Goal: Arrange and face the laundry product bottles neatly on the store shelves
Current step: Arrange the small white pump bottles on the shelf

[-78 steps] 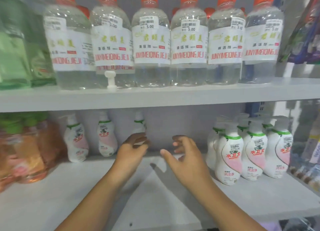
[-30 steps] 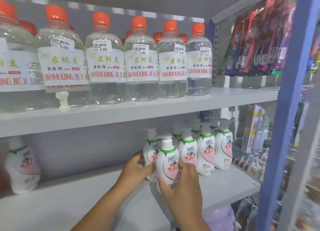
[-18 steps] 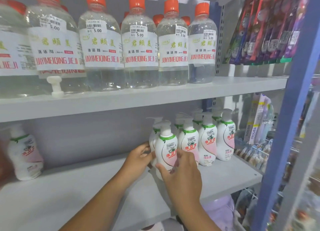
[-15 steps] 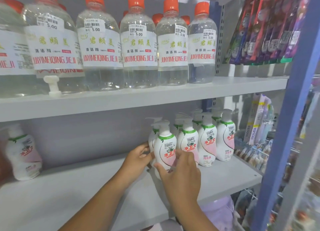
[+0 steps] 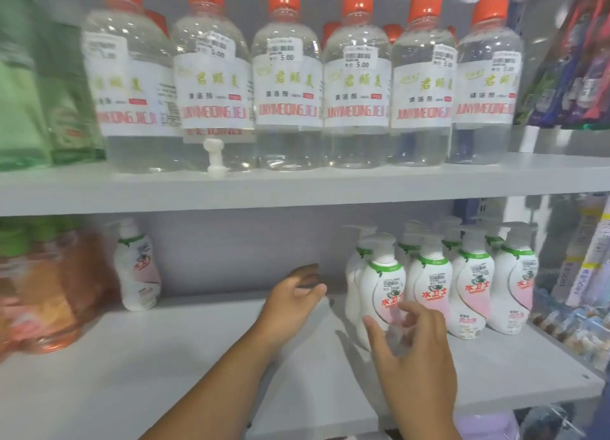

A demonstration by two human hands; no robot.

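In the head view, both the left hand (image 5: 293, 294) and right hand (image 5: 409, 340) hover loose-fingered and empty beside the pump bottles (image 5: 429, 281) grouped toward the lower shelf's (image 5: 165, 357) right end; probably next, fetching the lone bottle (image 5: 137, 268) near its back-left.

Well above the left hand (image 5: 293, 294) and a little to its left, a small white plastic peg (image 5: 214, 157) stands upright. Far up and to the left of that hand are green bottles (image 5: 29, 93), blurred; level with it and far to its left sit orange-tinted bottles (image 5: 43, 291) with green tops, also blurred. High above and to the right of the right hand (image 5: 412, 350) hang colourful blister packs (image 5: 574, 60) – contents too blurred to tell. Tall narrow packs (image 5: 591, 261) stand off to that hand's right, with small packets (image 5: 567, 330) just below them. Beneath that hand, a pale purple item (image 5: 488, 426) shows.
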